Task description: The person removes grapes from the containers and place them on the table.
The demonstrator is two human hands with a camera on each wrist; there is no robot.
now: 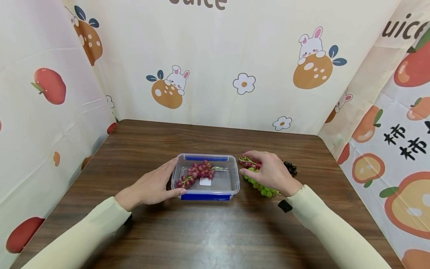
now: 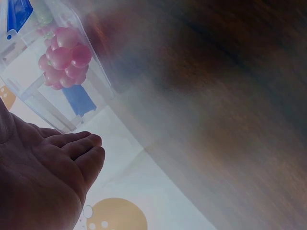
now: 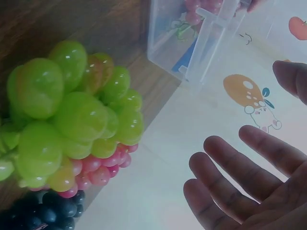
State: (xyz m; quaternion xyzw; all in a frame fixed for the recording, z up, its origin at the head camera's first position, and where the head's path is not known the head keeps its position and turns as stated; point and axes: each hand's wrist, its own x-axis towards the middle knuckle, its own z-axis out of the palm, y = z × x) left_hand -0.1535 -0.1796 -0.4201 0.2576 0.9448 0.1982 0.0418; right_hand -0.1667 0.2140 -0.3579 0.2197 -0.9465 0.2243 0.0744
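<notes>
A clear plastic container (image 1: 231,175) with blue clips stands at mid-table, holding a bunch of red grapes (image 1: 198,172). My left hand (image 1: 151,186) is at the container's left end, its thumb by the front corner and its fingers along the side; the fingers look straight in the left wrist view. Over a bunch of green grapes (image 3: 79,110), right of the container, hovers my right hand (image 1: 270,172), fingers spread and holding nothing. Behind the green bunch lies another red bunch (image 1: 246,162), partly covered by that hand in the head view.
A bunch of black grapes (image 1: 290,169) lies beyond the right hand, partly hidden by it. Inside the container is a small white label (image 1: 205,182). The brown wooden table (image 1: 208,231) is bordered by printed cloth (image 1: 215,74) at the back and sides.
</notes>
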